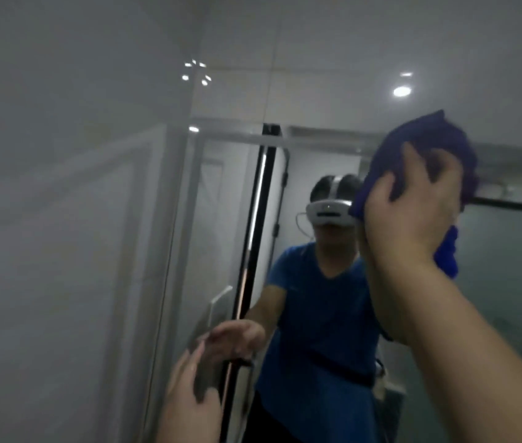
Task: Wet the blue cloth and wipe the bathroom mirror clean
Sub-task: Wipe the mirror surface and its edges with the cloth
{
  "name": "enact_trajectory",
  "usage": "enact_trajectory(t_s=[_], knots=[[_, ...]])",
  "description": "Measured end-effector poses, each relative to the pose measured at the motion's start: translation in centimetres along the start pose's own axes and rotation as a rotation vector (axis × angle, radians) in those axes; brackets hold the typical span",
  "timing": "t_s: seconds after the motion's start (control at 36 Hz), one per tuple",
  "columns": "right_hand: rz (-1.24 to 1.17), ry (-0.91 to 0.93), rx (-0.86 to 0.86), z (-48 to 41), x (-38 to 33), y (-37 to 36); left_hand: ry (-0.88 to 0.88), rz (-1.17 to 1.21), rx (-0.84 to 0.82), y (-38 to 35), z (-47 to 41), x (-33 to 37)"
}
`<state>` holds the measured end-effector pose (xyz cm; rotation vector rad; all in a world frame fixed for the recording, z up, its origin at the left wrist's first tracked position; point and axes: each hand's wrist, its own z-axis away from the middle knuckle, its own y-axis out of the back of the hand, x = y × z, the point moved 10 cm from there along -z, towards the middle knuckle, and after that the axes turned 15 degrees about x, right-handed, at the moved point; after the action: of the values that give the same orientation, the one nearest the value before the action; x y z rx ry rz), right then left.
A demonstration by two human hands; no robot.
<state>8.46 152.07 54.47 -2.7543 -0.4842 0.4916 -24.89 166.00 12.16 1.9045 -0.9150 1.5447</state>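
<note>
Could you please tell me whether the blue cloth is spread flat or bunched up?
Bunched up: the cloth bulges in folds under the pressing right hand.

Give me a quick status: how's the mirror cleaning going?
Right hand presses blue cloth on mirror, upper right. Left hand open, fingers at mirror's left edge. Nothing seen in the way.
</note>
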Motion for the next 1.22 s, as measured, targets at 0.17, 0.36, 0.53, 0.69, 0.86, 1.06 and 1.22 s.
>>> enact_trajectory(t_s=[0.17, 0.36, 0.53, 0.69, 0.86, 1.06, 1.22], knots=[[0.037, 0.505, -0.486, 12.8, -6.3, -1.8, -0.427, -0.057, 0.197, 3.2, 2.2, 21.5], [-0.086, 0.698, -0.778, 14.6, -0.3, 2.2, -0.655, -0.214, 0.292, 3.5, -0.9, 31.7], [0.112, 0.111, -0.174, -2.9, 12.8, 9.9, -0.564, -0.204, 0.31, 3.0, -4.8, 31.9], [0.242, -0.22, 0.015, -8.3, 19.5, 11.9, -0.58, -0.208, 0.384, 2.6, -4.4, 31.6], [0.185, -0.344, 0.141, -7.8, 12.2, 9.2, -0.615, -0.25, 0.407, 2.4, -4.3, 31.2], [0.14, 0.233, -0.272, -3.7, -2.6, -2.2, -0.582, -0.188, 0.425, 2.6, -3.9, 31.5], [0.002, 0.484, -0.411, 3.0, -13.0, -8.6, -0.543, -0.195, 0.355, 2.8, -3.8, 31.6]])
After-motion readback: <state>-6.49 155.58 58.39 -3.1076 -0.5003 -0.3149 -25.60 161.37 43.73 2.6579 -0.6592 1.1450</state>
